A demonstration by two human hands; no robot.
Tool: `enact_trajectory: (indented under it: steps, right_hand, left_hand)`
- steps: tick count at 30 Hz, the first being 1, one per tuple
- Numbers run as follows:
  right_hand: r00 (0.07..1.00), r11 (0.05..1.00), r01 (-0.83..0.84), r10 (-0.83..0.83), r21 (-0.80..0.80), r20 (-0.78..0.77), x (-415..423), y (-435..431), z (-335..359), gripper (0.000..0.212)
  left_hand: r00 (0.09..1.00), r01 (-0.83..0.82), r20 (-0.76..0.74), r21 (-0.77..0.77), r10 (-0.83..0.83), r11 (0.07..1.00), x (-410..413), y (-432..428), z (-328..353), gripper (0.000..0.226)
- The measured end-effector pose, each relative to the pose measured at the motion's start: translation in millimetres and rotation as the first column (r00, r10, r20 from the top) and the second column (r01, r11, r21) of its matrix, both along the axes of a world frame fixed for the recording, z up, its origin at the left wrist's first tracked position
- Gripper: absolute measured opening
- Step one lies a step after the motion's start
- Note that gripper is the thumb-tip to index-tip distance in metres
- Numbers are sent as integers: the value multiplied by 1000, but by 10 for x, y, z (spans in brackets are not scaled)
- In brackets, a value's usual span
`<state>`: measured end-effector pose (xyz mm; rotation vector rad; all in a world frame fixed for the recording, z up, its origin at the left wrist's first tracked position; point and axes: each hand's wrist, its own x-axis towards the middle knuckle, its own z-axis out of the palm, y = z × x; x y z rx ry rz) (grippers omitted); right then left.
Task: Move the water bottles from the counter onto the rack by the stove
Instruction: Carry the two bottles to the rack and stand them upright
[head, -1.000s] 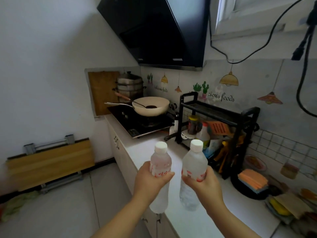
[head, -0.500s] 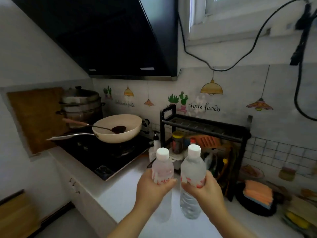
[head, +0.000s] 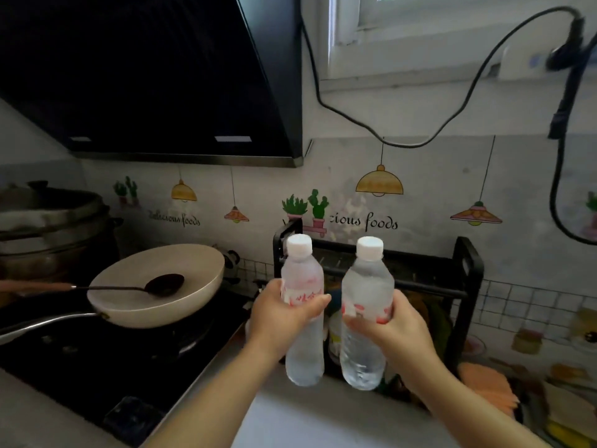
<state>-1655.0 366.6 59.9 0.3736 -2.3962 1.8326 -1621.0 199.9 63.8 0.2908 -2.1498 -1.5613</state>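
Kitchen counter [head: 323, 418] beside stove [head: 106, 360]. Left hand [head: 279, 313] and right hand [head: 392, 328] each grasp an upright water bottle (left bottle [head: 302, 318], right bottle [head: 365, 315]), held off the counter before the black rack [head: 465, 282]. Step: carrying; next likely calls for lifting both onto the top shelf.

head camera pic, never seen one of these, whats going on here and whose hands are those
The camera sits on a person's head, looking forward and down, so the hands are the wearer's own. The left hand grips one water bottle and the right hand grips another water bottle, both upright with white caps, held above the pale counter. Just behind them stands the black rack where they belong, already crowded underneath. To the left is a dark stove with a cream pan holding a spoon, under a black hood.
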Motion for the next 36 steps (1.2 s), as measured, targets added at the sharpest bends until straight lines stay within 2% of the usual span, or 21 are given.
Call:
enact_trajectory:
  steps: [6, 14, 21, 28, 33, 36]
  right_hand:
    - [999, 997, 2, -5, -71, -34, -577, -150, 566, 43]
    - [987, 995, 45, -58, -94, -147, -1264, -363, 1113, 48]
    - [975, 978, 170, -185, -120, -126, -1698, -578, 1038, 46]
    - [957, 961, 267, -272, -70, -98, -1960, -824, 833, 43]
    - [943, 946, 321, -324, -41, -81, -2081, -914, 712, 49]
    - [933, 936, 350, -352, -43, -80, -2141, -944, 672, 47]
  left_hand:
    - [986, 114, -118, -50, -119, 992, -629, -192, 636, 10]
    - [983, 66, -172, -26, -69, 997, -1433, -449, 1161, 16]
    - [986, 96, -137, -30, -100, 995, -1981, -618, 1035, 22]
    - [981, 165, -109, 9, -163, 986, -2370, -719, 826, 22]
    - [978, 191, -98, 37, -186, 981, -2566, -760, 706, 39]
    - [971, 226, -97, 62, -219, 972, -2624, -752, 664, 36]
